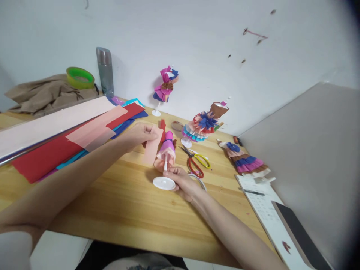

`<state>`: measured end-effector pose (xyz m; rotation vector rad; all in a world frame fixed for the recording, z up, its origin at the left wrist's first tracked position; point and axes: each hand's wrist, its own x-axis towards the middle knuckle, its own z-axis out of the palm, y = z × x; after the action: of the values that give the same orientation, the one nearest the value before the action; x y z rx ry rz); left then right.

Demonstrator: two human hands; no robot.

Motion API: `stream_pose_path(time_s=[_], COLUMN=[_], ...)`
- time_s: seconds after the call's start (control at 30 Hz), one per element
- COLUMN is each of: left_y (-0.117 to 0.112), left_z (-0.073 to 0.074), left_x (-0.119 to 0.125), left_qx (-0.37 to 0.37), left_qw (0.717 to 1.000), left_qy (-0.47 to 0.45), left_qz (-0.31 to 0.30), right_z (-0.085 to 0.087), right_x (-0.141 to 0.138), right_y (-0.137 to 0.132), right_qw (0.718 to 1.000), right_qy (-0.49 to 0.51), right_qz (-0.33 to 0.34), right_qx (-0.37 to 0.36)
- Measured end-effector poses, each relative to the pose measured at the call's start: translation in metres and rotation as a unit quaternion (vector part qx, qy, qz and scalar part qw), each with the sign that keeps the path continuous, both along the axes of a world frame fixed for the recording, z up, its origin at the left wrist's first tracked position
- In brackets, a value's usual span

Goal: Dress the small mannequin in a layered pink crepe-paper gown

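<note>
My right hand (182, 182) grips the thin white stem of a small paper doll (166, 153) just above its round white base (163, 183). The doll wears a pink and purple pleated paper dress and leans away from me. My left hand (140, 135) pinches a strip of pale pink paper (152, 149) and holds it against the doll's left side. Both hands rest over the wooden table (120, 202).
Long sheets of red, pink and blue paper (70, 138) lie at the left. Scissors (195, 159) with red and yellow handles lie right of the doll. Other paper dolls (204, 123) stand behind, one (244, 161) lying flat. A metal bottle (105, 71), green tape roll (80, 77) and notebook (267, 210) are around.
</note>
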<state>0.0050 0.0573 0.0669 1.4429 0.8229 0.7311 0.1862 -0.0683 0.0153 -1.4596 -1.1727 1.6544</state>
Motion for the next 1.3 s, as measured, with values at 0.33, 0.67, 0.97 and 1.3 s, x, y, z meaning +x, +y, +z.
stream_pose_path(time_s=[0.33, 0.67, 0.97, 1.3], left_y=[0.005, -0.002, -0.003, -0.009], left_z=[0.02, 0.025, 0.017, 0.02], left_x=[0.034, 0.054, 0.051, 0.055], left_qx=[0.021, 0.14, 0.099, -0.092], left_qw=[0.997, 0.971, 0.971, 0.982], left_qy=[0.033, 0.056, 0.075, 0.025], left_qz=[-0.064, -0.187, -0.205, -0.164], right_z=[-0.001, 0.095, 0.073, 0.07], right_x=[0.005, 0.051, 0.031, 0.05], right_y=[-0.02, 0.004, 0.05, 0.06], right_qw=[0.992, 0.88, 0.911, 0.951], right_qy=[-0.025, -0.389, -0.228, -0.08], right_qz=[0.125, 0.148, -0.052, -0.087], right_qx=[-0.025, 0.23, 0.339, 0.284])
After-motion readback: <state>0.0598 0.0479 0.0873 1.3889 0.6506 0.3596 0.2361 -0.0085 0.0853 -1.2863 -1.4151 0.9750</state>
